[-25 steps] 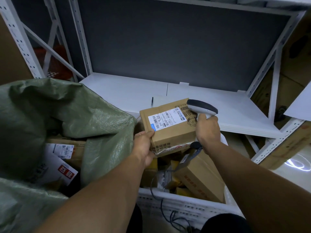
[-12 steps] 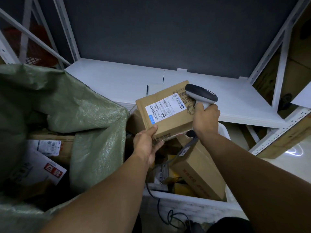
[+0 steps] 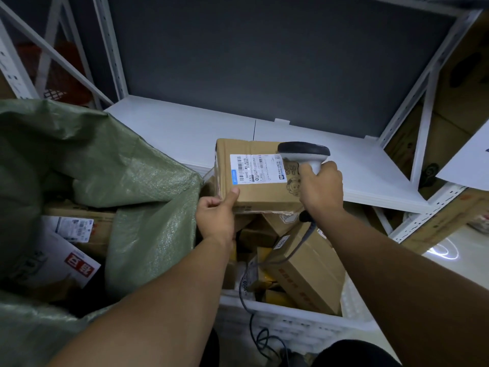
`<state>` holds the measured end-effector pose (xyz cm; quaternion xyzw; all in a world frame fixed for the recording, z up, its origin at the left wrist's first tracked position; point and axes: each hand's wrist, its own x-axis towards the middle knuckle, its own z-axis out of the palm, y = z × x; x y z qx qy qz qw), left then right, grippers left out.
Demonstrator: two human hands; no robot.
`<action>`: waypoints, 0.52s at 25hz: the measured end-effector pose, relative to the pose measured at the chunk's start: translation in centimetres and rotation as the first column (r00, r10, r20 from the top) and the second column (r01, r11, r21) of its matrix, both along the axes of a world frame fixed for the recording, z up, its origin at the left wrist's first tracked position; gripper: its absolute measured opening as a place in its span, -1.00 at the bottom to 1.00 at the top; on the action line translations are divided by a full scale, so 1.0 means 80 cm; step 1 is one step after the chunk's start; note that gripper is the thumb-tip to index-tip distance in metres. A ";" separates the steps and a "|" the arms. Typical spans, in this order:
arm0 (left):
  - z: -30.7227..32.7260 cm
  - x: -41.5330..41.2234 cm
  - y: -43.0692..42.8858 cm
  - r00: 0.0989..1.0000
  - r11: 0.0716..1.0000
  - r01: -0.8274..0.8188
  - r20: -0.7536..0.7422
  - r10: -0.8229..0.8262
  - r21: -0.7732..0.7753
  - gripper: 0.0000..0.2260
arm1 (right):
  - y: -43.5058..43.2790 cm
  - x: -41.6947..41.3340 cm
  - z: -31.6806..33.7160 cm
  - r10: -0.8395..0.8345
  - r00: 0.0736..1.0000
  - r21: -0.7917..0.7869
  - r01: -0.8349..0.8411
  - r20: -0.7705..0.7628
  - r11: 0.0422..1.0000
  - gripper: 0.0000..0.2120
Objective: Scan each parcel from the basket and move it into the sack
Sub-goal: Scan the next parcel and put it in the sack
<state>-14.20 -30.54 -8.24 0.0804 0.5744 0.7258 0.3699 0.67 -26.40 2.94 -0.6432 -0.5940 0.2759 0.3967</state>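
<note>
Above the white basket (image 3: 291,316), a cardboard parcel (image 3: 260,194) is being held up with its white shipping label (image 3: 258,169) facing the camera. The left hand (image 3: 215,217) is gripping the parcel at its lower left corner, the thumb pressing flat on the front face just below the label and the fingers curling underneath. The right hand (image 3: 321,186) is wrapping tightly around the handle of a barcode scanner (image 3: 304,152), whose dark head is hovering over the right end of the label, above the basket's far side. The scanner's black cable (image 3: 244,295) is trailing down into the basket and looping out over its near rim. Inside the basket, a long carton (image 3: 309,268) with red print is leaning at a tilt among smaller brown and yellow parcels. Just left of the basket, the green woven sack (image 3: 119,168) is standing open, its edge touching the basket's left side, with a labelled box (image 3: 79,226) and a white mailer (image 3: 66,263) lying inside. Beyond the basket, a white shelf (image 3: 185,128) is running along a grey back panel.
</note>
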 end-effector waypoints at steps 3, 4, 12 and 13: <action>0.011 -0.015 -0.003 0.988 0.999 0.041 -0.149 -0.039 0.012 -0.59 | -0.011 -0.001 0.017 0.070 0.997 0.002 -0.070 -0.031 0.998 -0.76; 0.017 -0.021 -0.006 0.979 0.998 0.070 -0.193 -0.067 0.005 -0.57 | -0.014 -0.003 0.020 0.102 0.995 -0.005 -0.102 -0.020 0.995 -0.75; 0.097 -0.085 -0.028 0.926 0.974 0.211 -0.303 -0.227 -0.085 -0.52 | -0.045 -0.006 0.077 0.357 0.928 -0.231 -0.372 -0.104 0.899 -0.91; 0.106 -0.093 -0.035 0.931 0.975 0.201 -0.292 -0.221 -0.097 -0.53 | -0.050 -0.005 0.087 0.395 0.912 -0.263 -0.409 -0.107 0.874 -0.91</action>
